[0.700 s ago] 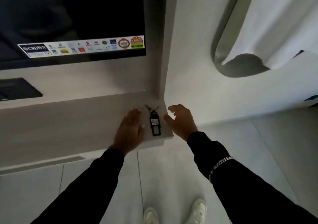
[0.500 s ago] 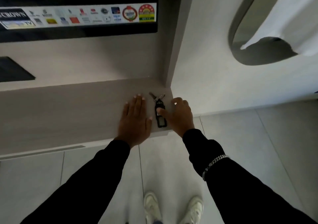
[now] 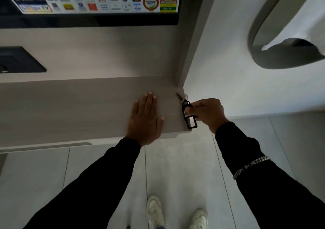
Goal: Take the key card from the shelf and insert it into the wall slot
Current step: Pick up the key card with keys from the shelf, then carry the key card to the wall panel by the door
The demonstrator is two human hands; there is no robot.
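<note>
The key card, a black tag with a pale window and a metal key ringed to its top end, was at the right end of the shelf, just right of the frame's centre, and the right hand had its fingertips pinched shut on the tag's middle. It looked tilted up off the surface on its lower edge, though whether it had fully left the shelf I could not tell. That pinch from the side made sense to me: a thin flat tag lying on a board gives little to grab except its edges. The left hand lay flat and open on the shelf beside it, palm down, holding nothing (probably just steadying the person as they leaned in). The card sat at the corner where the shelf meets the wall, an easy spot to drop it on entering. No wall slot was visible to me anywhere in the frame. Across the top left ran the lower edge of a television with a sticker strip; "CROWN" and "TV" could be read on it, and the remaining small logos were too blurred to make out.
</note>
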